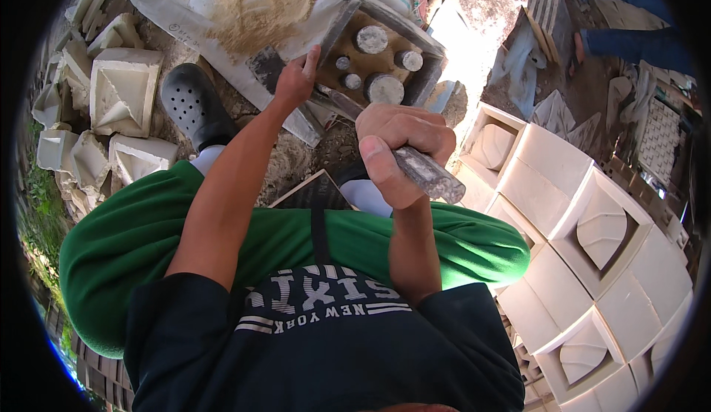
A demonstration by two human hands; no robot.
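Note:
In front of me is a grey square box mould (pixel 428 42) with a metal loop on its far corner. Several round grey pegs (pixel 372 39) of different sizes stand up from the tan, sandy bed inside it. My left hand (pixel 298 79) is closed on the mould's left side, one digit pointing up along the rim. Over the near corner, my right hand (pixel 406 145) is wrapped around a thick, worn grey cylindrical handle (pixel 431 176). Its butt end sticks out toward the lower right; the other end is hidden behind the fist.
Tan sand (pixel 270 5) lies on a white sheet (pixel 167 5) beyond the mould. A flat grey board (pixel 302 125) rests beside it. Pale cast blocks (pixel 126 86) are piled at left; more blocks (pixel 544 164) stand in rows at right. Another person's blue-clad legs (pixel 629 42) show at far right.

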